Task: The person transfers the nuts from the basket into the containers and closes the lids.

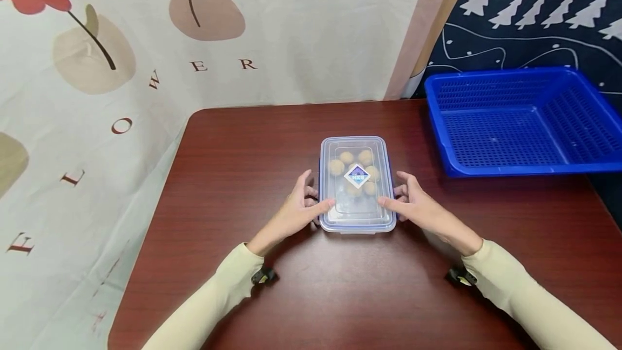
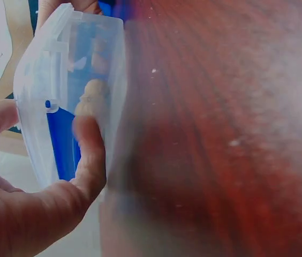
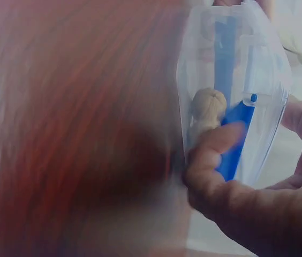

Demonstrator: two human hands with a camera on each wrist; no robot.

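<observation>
A clear lidded plastic food container (image 1: 352, 214) stands on the table, with several walnuts (image 1: 365, 157) inside and a blue-and-white label (image 1: 357, 176) on the lid. My left hand (image 1: 297, 210) grips its left side, thumb over the lid's edge and fingers curled against the wall. On the opposite side my right hand (image 1: 421, 208) holds it the same way. Blue latch flaps show on both long sides: the left flap (image 2: 62, 144) beside my left fingers, the right flap (image 3: 239, 155) beside my right fingers. One walnut (image 3: 209, 107) shows through the wall in the right wrist view.
A blue plastic basket (image 1: 442, 147) with slotted walls stands at the table's back right. The dark red wooden table (image 1: 233, 155) ends at the back against a pale flower-print cloth (image 1: 311, 31). A dark cloth with white trees (image 1: 478, 0) hangs behind the basket.
</observation>
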